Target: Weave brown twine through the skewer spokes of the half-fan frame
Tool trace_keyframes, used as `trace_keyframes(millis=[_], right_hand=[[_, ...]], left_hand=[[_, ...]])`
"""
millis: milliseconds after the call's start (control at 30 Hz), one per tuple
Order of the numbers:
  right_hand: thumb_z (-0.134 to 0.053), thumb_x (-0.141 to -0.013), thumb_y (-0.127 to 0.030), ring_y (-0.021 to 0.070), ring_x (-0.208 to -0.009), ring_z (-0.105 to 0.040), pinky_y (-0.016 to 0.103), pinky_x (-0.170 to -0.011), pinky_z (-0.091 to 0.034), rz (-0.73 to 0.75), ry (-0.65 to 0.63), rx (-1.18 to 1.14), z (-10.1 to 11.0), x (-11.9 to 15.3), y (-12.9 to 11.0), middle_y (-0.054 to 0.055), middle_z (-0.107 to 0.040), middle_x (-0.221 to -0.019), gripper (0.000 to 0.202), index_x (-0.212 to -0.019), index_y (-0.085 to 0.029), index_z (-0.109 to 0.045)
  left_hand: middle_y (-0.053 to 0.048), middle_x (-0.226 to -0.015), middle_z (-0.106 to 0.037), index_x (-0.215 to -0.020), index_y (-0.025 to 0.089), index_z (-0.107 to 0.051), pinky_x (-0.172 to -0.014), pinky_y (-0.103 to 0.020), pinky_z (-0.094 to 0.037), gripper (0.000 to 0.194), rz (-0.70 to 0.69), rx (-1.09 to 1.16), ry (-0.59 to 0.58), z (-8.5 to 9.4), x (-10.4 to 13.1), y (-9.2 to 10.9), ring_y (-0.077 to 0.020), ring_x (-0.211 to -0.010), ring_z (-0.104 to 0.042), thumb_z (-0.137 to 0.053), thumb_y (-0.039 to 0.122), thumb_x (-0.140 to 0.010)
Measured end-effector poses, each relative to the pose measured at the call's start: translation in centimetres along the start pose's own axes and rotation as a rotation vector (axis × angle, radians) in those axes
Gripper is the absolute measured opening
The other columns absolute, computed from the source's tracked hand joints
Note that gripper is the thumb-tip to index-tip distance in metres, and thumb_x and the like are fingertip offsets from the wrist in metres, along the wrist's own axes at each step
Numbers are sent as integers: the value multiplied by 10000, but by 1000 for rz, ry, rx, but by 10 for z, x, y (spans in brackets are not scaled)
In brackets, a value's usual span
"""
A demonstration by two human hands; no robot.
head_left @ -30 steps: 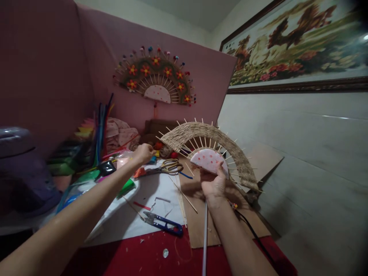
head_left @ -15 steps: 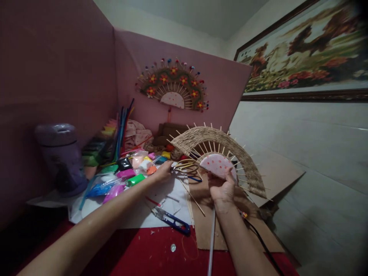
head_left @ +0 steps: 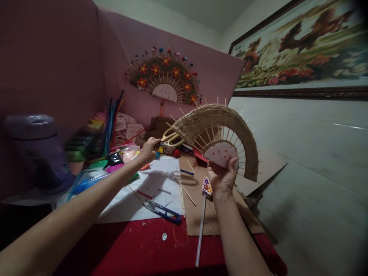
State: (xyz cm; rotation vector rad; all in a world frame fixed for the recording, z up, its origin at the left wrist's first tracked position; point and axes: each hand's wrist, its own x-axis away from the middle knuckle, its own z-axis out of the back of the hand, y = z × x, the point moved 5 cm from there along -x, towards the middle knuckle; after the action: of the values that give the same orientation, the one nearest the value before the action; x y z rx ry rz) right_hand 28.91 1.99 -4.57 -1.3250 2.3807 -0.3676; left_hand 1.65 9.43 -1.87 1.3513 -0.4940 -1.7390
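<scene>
My right hand (head_left: 222, 177) grips a half-round fan by its pale, red-dotted base (head_left: 220, 153), thumb in front. Thin sticks spread from that base through a woven twine band (head_left: 214, 113), their ends poking past its outer edge. My left hand (head_left: 149, 149) is closed around the blade end of a pair of scissors. The yellowish scissor handles (head_left: 172, 137) point away from me, close to the left end of the woven band; whether they touch it I cannot tell. Below the fan lies a flower-patterned piece (head_left: 207, 187) with a clear rod (head_left: 200, 234) extending toward me.
Blue thread snips (head_left: 166, 213) and loose sticks (head_left: 186, 193) lie on white paper (head_left: 120, 207) and brown cardboard (head_left: 198, 224). Colourful clay packets (head_left: 115, 159) and a purple flask (head_left: 40, 153) stand left. A decorated fan (head_left: 165, 74) hangs on the pink panel behind.
The fan has risen and tilted more upright in my right hand. My left hand has lifted the scissors up and left, off the table area. The view has shifted slightly.
</scene>
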Motion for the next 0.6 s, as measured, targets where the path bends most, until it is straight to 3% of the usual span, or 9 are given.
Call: trace_keyframes(millis=[133,233,333,500,600], right_hand=[[-714,-645,-453,137,-802,-631,274,-651,-505,-20,-35,-28,-2,2,1,-41,-687,-803,289,-856,-271,-637],[-708,-660,-441,130,-792,-631,282,-670,-507,-12,-53,-16,-3,3,1,-51,-689,-792,262,-851,-276,-639],[-698,-664,-455,129,-786,-628,277,-657,-502,-23,-43,11,-1,2,3,-49,-690,-785,267,-851,-275,-638],[-736,-608,-465,142,-757,-627,280,-612,-493,-63,29,10,2,3,8,-45,-688,-774,324,-835,-261,-629],[-754,-585,-460,140,-743,-623,276,-598,-487,-60,4,17,0,5,10,-51,-682,-775,349,-841,-263,-623]], left_hand=[[-35,-859,-549,-924,175,-669,-785,-289,-442,376,-176,-295,-268,-27,10,4,-165,-815,-552,-498,40,-618],[-55,-901,-558,-973,176,-659,-789,-285,-435,406,-210,-410,-333,-31,12,6,-177,-846,-554,-472,24,-647],[-59,-883,-573,-925,185,-674,-753,-271,-431,342,-189,-461,-345,-10,7,8,-185,-818,-551,-492,61,-663],[-34,-798,-583,-800,207,-686,-716,-239,-408,221,-183,-589,-626,35,23,4,-161,-741,-533,-522,120,-679],[-19,-741,-592,-790,189,-681,-693,-228,-409,187,-168,-615,-746,57,39,2,-153,-711,-526,-562,140,-654]])
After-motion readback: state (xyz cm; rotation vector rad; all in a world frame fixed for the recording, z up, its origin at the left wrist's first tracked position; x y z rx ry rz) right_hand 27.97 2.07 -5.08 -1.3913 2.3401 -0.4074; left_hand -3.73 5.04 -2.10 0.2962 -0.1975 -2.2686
